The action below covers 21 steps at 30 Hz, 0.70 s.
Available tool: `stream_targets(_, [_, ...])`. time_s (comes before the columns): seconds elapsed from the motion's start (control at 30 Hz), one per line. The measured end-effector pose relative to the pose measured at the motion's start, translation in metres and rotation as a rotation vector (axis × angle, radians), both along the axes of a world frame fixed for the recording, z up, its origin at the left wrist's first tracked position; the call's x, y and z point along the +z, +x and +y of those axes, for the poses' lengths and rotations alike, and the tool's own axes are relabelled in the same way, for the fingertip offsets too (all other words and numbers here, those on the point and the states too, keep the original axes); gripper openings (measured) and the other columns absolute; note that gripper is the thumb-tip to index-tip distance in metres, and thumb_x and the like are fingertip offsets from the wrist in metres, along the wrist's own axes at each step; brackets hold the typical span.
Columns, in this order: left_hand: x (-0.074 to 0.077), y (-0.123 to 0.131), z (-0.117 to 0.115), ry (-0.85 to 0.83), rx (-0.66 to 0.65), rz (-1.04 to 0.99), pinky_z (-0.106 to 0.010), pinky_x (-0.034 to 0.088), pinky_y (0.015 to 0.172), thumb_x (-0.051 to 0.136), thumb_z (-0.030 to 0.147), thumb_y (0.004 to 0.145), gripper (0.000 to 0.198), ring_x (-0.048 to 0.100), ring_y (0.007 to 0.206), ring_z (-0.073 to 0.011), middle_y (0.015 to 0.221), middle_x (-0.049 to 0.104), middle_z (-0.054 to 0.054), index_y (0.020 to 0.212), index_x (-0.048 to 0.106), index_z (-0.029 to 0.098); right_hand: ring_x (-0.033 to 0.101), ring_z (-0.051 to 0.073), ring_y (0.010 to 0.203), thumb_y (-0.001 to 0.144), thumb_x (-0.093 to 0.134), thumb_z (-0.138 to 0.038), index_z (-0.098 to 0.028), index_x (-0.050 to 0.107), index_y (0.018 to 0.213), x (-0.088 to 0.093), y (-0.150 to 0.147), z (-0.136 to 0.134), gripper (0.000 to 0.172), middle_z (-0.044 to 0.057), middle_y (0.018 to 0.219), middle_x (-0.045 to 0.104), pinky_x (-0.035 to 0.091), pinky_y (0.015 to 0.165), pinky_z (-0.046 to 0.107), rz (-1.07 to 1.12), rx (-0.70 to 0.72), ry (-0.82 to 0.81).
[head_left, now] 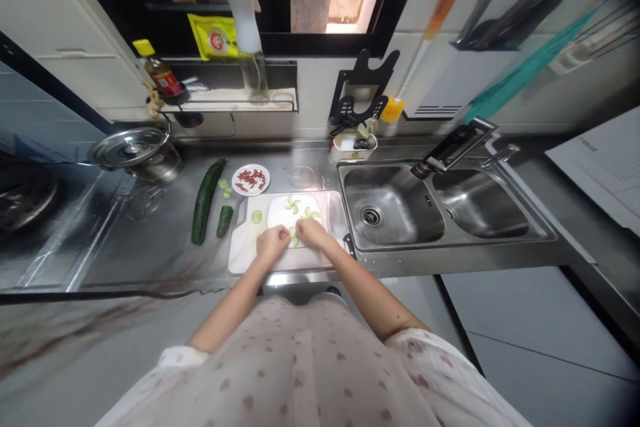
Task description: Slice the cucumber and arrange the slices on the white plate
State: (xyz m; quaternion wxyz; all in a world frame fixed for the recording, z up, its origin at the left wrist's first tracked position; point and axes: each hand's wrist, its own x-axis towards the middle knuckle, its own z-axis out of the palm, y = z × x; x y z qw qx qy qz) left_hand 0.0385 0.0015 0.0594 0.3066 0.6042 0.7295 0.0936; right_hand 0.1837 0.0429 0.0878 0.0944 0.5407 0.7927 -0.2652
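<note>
A white plate (pixel 274 211) lies on a pale cutting board (pixel 240 250), with thin cucumber slices (pixel 292 204) fanned out on it in several small groups. At the plate's near left edge, my left hand (pixel 273 242) is closed in a pinch; what its fingertips hold is hidden. My right hand (pixel 312 233) bends over the plate's near side, fingers pressed together close to a group of slices, and I cannot make out what is in them. A small stack of cucumber slices (pixel 257 216) rests on the board left of the plate.
Left of the board lie a long cucumber (pixel 206 203), a cut cucumber piece (pixel 225 221) and more slices. A small plate of red bits (pixel 251 179) stands behind it. A lidded steel pot (pixel 140 153) is at the back left. A double sink (pixel 395 207) adjoins on the right.
</note>
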Motion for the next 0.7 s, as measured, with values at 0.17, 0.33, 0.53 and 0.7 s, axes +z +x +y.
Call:
stream_targets(0.17, [0.002, 0.001, -0.001, 0.014, -0.037, 0.071, -0.026, 0.037, 0.065, 0.057, 0.033, 0.08, 0.018, 0.062, 0.077, -0.0189, 0.082, 0.071, -0.003, 0.086, 0.071, 0.024, 0.062, 0.02, 0.09, 0.088, 0.046, -0.013, -0.011, 0.067, 0.098, -0.004, -0.003, -0.001, 0.023, 0.015, 0.1, 0.069, 0.039, 0.071, 0.024, -0.032, 0.023, 0.023])
stream_targets(0.33, [-0.001, 0.001, 0.0, 0.02, -0.081, 0.136, -0.028, 0.038, 0.07, 0.054, 0.034, 0.082, 0.02, 0.062, 0.082, -0.0203, 0.084, 0.07, -0.004, 0.089, 0.07, 0.024, 0.063, 0.021, 0.091, 0.089, 0.046, -0.014, -0.011, 0.066, 0.1, -0.008, -0.006, -0.001, 0.023, 0.016, 0.098, 0.069, 0.04, 0.072, 0.025, -0.048, 0.031, 0.03])
stream_targets(0.53, [-0.005, 0.0, -0.006, 0.173, -0.195, 0.204, -0.03, 0.04, 0.08, 0.051, 0.025, 0.085, 0.023, 0.055, 0.097, -0.0219, 0.1, 0.064, -0.008, 0.099, 0.069, 0.021, 0.063, 0.021, 0.094, 0.09, 0.048, -0.016, -0.012, 0.066, 0.101, -0.01, -0.006, 0.0, 0.021, 0.015, 0.099, 0.069, 0.041, 0.074, 0.025, -0.059, 0.042, 0.035])
stream_targets(0.7, [-0.009, -0.003, -0.015, 0.271, -0.346, 0.181, -0.032, 0.041, 0.083, 0.049, 0.019, 0.086, 0.025, 0.051, 0.096, -0.022, 0.097, 0.061, -0.008, 0.099, 0.07, 0.021, 0.063, 0.021, 0.094, 0.09, 0.048, -0.017, -0.012, 0.066, 0.102, -0.01, -0.006, 0.001, 0.022, 0.015, 0.098, 0.069, 0.042, 0.075, 0.025, -0.058, 0.045, 0.038])
